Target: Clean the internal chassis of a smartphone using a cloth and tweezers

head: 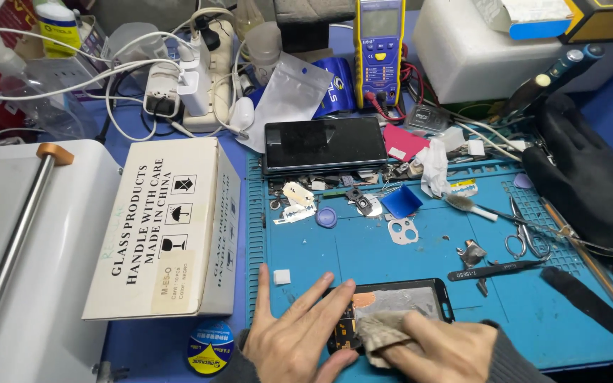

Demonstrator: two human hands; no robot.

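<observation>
The left hand (299,333) lies flat with its fingers spread wide, the fingertips pressing down on the left end of an opened phone (391,312) that rests face down near the front edge of the blue work mat (363,248). The right hand (441,347) has its fingers pinched narrow around a crumpled grey cloth (384,333), which it presses onto the phone's exposed inside, just right of the left fingertips. The phone's right end sticks out bare beyond both hands.

Just left of the left thumb, a small white square (282,276) sits on the mat. Beyond the phone, towards the middle of the mat, lie a white camera frame (403,230), a blue cap (326,217) and a small blue tray (401,202). To the right are black tweezers (494,270) and scissors (523,234), near a black glove (583,184) at the mat's right edge. A second phone (324,144) lies on the mat's far edge. A white cardboard box (161,227) stands beside the mat's left edge, with a round blue tape roll (208,346) in front of it.
</observation>
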